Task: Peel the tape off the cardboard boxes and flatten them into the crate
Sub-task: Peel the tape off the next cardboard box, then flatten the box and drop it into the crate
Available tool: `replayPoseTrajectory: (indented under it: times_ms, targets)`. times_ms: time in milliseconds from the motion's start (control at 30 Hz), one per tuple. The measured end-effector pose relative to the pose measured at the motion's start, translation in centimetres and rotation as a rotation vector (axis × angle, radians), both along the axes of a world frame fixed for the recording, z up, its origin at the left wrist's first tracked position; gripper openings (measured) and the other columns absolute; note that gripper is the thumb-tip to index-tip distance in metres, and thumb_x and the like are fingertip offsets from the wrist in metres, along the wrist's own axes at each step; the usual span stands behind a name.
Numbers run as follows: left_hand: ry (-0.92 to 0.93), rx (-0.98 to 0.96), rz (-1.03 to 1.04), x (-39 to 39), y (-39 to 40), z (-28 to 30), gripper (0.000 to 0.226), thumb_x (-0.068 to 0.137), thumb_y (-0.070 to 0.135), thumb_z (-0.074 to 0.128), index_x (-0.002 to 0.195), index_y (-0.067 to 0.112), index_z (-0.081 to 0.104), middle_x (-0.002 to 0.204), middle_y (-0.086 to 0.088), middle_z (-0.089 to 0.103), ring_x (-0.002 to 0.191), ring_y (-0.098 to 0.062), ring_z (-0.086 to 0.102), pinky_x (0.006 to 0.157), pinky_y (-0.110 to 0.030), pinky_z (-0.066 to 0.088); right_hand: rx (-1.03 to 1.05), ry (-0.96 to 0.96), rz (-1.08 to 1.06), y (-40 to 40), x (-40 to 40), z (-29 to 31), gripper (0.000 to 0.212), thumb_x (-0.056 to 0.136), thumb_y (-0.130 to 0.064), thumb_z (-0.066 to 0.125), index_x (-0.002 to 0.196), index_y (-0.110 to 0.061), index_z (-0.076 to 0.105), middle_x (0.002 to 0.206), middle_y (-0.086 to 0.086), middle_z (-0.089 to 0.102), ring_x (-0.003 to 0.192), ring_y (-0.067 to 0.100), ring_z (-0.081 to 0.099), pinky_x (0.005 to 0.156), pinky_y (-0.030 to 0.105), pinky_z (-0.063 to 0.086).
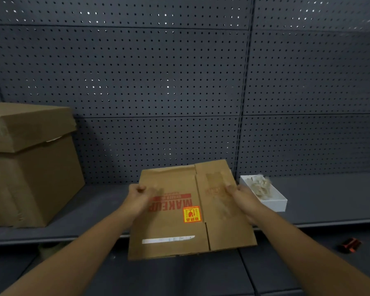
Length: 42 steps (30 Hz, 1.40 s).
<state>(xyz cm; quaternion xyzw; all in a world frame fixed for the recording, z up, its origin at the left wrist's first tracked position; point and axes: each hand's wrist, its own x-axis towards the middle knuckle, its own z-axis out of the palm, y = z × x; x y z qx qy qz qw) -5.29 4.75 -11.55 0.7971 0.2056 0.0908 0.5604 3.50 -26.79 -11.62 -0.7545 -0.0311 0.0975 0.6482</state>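
Head view: left hand (140, 194) fingers are curled over the left edge of the flattened box (190, 212), thumb on the printed face, edge pinched. Right hand (238, 194) fingers are wrapped round the right edge near the top, thumb on top, a grip as well. Fingertips behind the board are hidden; how far they reach cannot be told.

Box is held in the air over the front lip of the dark shelf (105, 210), collapsed to a flat panel, red print upside down, an orange sticker (192, 214) near the middle, a white strip (168, 239) low on the face. Whether that strip is leftover tape or a label cannot be told.

White tray (273, 202) with crumpled clear tape (260, 185) is seen just right of the box. Large cardboard box (28, 165) stands well to the left, lid ajar. Crate not in view.

Risks, judged:
- Panel is held only at the top edges; the lower flaps could spring open and the fold be lost.
- Right elbow swing could knock the tray off the shelf.
- If the white strip is tape, it would go into the crate unpeeled.
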Motion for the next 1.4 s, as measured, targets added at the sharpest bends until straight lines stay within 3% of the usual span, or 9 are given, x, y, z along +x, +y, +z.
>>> replayPoseTrajectory:
  times_ms: [67, 200, 300, 500, 667, 867, 1033, 1267, 1400]
  targets:
    - [-0.021, 0.140, 0.023, 0.3, -0.2, -0.8, 0.060, 0.095, 0.052, 0.067, 0.132, 0.023, 0.028, 0.123, -0.002, 0.057, 0.104, -0.021, 0.063, 0.098, -0.048, 0.052, 0.029, 0.025, 0.019, 0.2, -0.5, 0.3, 0.037, 0.100, -0.046, 0.062, 0.115, -0.014, 0.071, 0.102, 0.009, 0.079, 0.095, 0.031, 0.076, 0.088, 0.053, 0.061]
    - [-0.122, 0.116, 0.062, 0.2, -1.1, -0.9, 0.084, 0.090, 0.050, 0.075, 0.150, 0.017, 0.026, 0.121, 0.000, 0.061, 0.102, -0.020, 0.062, 0.093, -0.042, 0.052, 0.067, -0.033, 0.037, -0.9, -1.4, 0.6, 0.038, 0.103, -0.043, 0.059, 0.118, -0.010, 0.071, 0.106, 0.010, 0.079, 0.099, 0.029, 0.076, 0.093, 0.052, 0.059]
    - [-0.189, 0.152, 0.051, 0.3, -2.9, -0.1, 0.077, 0.091, 0.051, 0.073, 0.151, 0.017, 0.038, 0.113, 0.009, 0.060, 0.104, -0.020, 0.062, 0.091, -0.038, 0.050, 0.082, -0.119, -0.052, -2.1, -1.9, 0.9, 0.036, 0.103, -0.043, 0.058, 0.113, -0.011, 0.072, 0.100, 0.006, 0.080, 0.092, 0.025, 0.077, 0.086, 0.044, 0.062]
    - [-0.253, 0.216, -0.008, 1.4, -7.3, 3.1, 0.075, 0.094, 0.052, 0.068, 0.154, 0.019, 0.038, 0.142, -0.004, 0.060, 0.125, -0.031, 0.058, 0.099, -0.043, 0.047, 0.066, -0.174, -0.220, -6.1, -3.2, 2.7, 0.035, 0.097, -0.051, 0.063, 0.108, -0.019, 0.074, 0.098, 0.003, 0.080, 0.094, 0.027, 0.076, 0.090, 0.051, 0.061]
    - [-0.328, 0.205, -0.114, 1.1, -12.5, 4.6, 0.072, 0.095, 0.046, 0.071, 0.155, 0.021, 0.039, 0.124, 0.005, 0.057, 0.115, -0.024, 0.057, 0.091, -0.036, 0.043, 0.075, -0.157, -0.348, -11.5, -6.6, 3.1, 0.045, 0.096, -0.048, 0.066, 0.109, -0.006, 0.073, 0.100, 0.012, 0.078, 0.094, 0.031, 0.076, 0.090, 0.056, 0.059]
    - [-0.388, 0.119, -0.275, -0.5, -21.1, 4.7, 0.085, 0.092, 0.045, 0.075, 0.160, 0.019, 0.032, 0.154, -0.004, 0.048, 0.133, -0.030, 0.052, 0.102, -0.042, 0.044, -0.089, -0.195, -0.563, -20.4, -13.6, 2.4, 0.071, 0.086, -0.068, 0.063, 0.107, -0.001, 0.073, 0.101, 0.022, 0.075, 0.093, 0.040, 0.073, 0.088, 0.062, 0.057]
    - [-0.401, 0.099, -0.509, -3.1, -30.2, 3.4, 0.061, 0.095, 0.037, 0.073, 0.146, 0.024, 0.043, 0.126, 0.011, 0.058, 0.109, -0.019, 0.061, 0.091, -0.038, 0.051, -0.200, -0.147, -0.789, -28.4, -20.7, 0.6, 0.054, 0.098, -0.058, 0.056, 0.107, -0.007, 0.072, 0.100, 0.012, 0.076, 0.091, 0.027, 0.073, 0.089, 0.047, 0.058]
    - [-0.233, 0.057, -0.721, -6.9, -42.7, -2.6, 0.043, 0.096, 0.039, 0.070, 0.126, 0.034, 0.039, 0.125, 0.003, 0.062, 0.107, -0.028, 0.065, 0.092, -0.048, 0.056, -0.478, -0.035, -1.022, -38.9, -29.1, -3.8, 0.049, 0.096, -0.060, 0.056, 0.104, -0.013, 0.065, 0.099, 0.004, 0.069, 0.092, 0.023, 0.065, 0.081, 0.039, 0.052]
    - [-0.102, -0.021, -0.766, -9.6, -48.1, -8.4, 0.053, 0.094, 0.032, 0.074, 0.136, 0.018, 0.044, 0.131, -0.004, 0.061, 0.111, -0.031, 0.065, 0.093, -0.050, 0.056, -0.710, 0.084, -1.042, -43.2, -32.1, -6.9, 0.045, 0.100, -0.054, 0.054, 0.110, -0.012, 0.061, 0.108, 0.008, 0.066, 0.101, 0.030, 0.061, 0.088, 0.042, 0.051]
